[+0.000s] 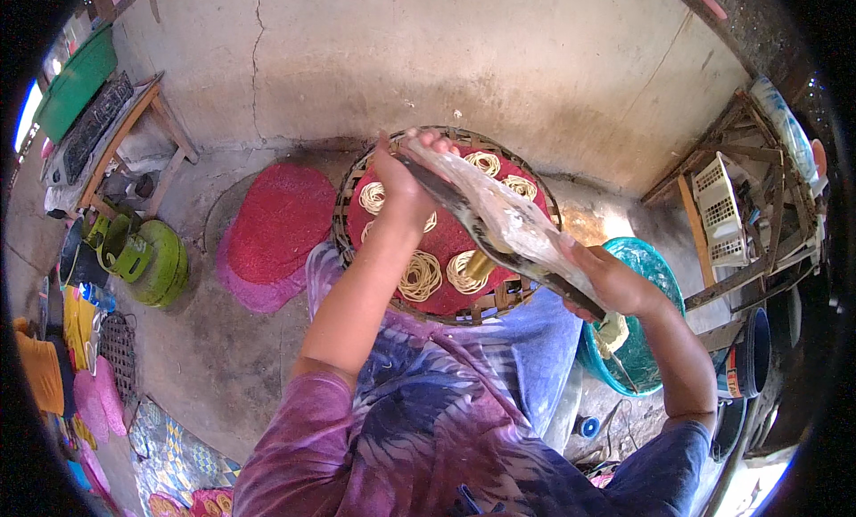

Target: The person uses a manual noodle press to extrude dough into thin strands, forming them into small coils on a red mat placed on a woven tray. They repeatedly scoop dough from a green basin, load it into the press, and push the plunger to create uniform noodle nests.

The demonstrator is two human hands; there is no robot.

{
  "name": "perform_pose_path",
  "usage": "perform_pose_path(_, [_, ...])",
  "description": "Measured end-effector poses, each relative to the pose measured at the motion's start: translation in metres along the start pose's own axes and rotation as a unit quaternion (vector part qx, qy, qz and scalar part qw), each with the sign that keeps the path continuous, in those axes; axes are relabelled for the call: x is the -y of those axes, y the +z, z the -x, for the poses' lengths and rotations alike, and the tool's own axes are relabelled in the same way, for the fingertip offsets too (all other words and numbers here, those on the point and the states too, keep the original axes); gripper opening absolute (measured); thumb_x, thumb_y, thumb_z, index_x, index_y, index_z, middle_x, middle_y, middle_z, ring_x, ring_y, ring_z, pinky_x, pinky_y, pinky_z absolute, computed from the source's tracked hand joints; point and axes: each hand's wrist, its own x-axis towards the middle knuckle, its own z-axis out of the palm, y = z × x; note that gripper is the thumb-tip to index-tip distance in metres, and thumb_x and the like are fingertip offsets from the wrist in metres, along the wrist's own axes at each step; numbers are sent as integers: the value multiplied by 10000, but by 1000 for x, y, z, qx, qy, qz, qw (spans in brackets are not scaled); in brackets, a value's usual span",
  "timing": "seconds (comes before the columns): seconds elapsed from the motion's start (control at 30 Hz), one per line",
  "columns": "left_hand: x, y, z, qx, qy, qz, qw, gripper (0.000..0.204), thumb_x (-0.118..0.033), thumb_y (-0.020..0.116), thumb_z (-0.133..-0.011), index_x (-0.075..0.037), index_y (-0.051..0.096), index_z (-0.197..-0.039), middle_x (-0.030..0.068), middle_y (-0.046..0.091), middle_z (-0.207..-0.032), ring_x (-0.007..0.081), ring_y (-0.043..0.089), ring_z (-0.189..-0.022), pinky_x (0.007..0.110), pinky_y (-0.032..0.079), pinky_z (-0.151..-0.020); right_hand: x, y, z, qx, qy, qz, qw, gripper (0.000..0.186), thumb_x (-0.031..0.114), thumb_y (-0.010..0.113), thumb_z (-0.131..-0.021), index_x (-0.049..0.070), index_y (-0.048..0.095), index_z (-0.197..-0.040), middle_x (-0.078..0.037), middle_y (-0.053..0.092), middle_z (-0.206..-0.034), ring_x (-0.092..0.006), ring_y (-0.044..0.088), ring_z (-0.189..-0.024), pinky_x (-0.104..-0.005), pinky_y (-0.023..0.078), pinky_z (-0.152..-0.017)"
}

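A long floppy cloth piping bag (499, 216) stretches between my hands. My left hand (401, 174) grips its upper end, over the far side of a round woven tray (350, 189). My right hand (611, 281) clutches its lower end near the tray's right rim. A yellow nozzle (479, 266) under the bag points down at the tray. The tray carries a red mesh mat (450, 236) with several pale coils of noodle dough (419, 276) on it.
A stack of red and purple mesh mats (272, 232) lies left of the tray. A teal basin (655, 276) with dough sits at my right. A green gas cylinder (156, 263), wooden bench (125, 129) and white crate (722, 205) stand around.
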Motion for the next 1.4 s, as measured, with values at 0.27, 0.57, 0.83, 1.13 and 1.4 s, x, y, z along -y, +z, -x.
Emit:
perform_pose_path(0.27, [30,-1,-15,-16,-82,-162,983,574,-543,173,-983,-97,530,-924,86,576,-804,247,543,-781,422,450,-791,-34,-13,-8,-53,-39,-33,997,653,619,335,-956,12,574,-926,-52,535,-590,-121,500,-442,-262,388,-393])
perform_pose_path(0.57, [38,-51,34,153,-267,-743,594,702,-616,218,-968,-102,536,-1324,140,600,-1243,241,502,-1226,386,330,-1059,-70,-12,-13,-30,-86,-150,984,548,556,365,-977,35,532,-972,-58,535,-629,-114,483,-456,-256,391,-396])
perform_pose_path(0.83, [35,-67,27,156,-283,-766,556,755,-603,155,-982,-36,438,-1391,168,542,-1327,259,454,-1282,376,270,-1107,-77,-10,-16,-81,-125,-152,977,601,573,406,-960,-2,575,-910,-54,544,-615,-112,518,-473,-260,406,-412])
perform_pose_path(1.13, [11,-59,76,315,52,-921,224,571,-458,260,-1013,-60,545,-1308,70,307,-1521,351,441,-1234,535,247,-1095,-79,-12,-14,-106,-149,-165,969,604,557,369,-977,-9,580,-983,-37,511,-604,-110,481,-458,-258,393,-409])
perform_pose_path(1.4, [-9,37,8,192,-50,-342,918,783,-601,150,-966,33,353,-1378,219,444,-1368,343,424,-1287,439,279,-1112,-40,-13,-10,-23,-150,-133,979,632,610,319,-963,24,547,-1025,-73,558,-656,-124,517,-488,-255,407,-416])
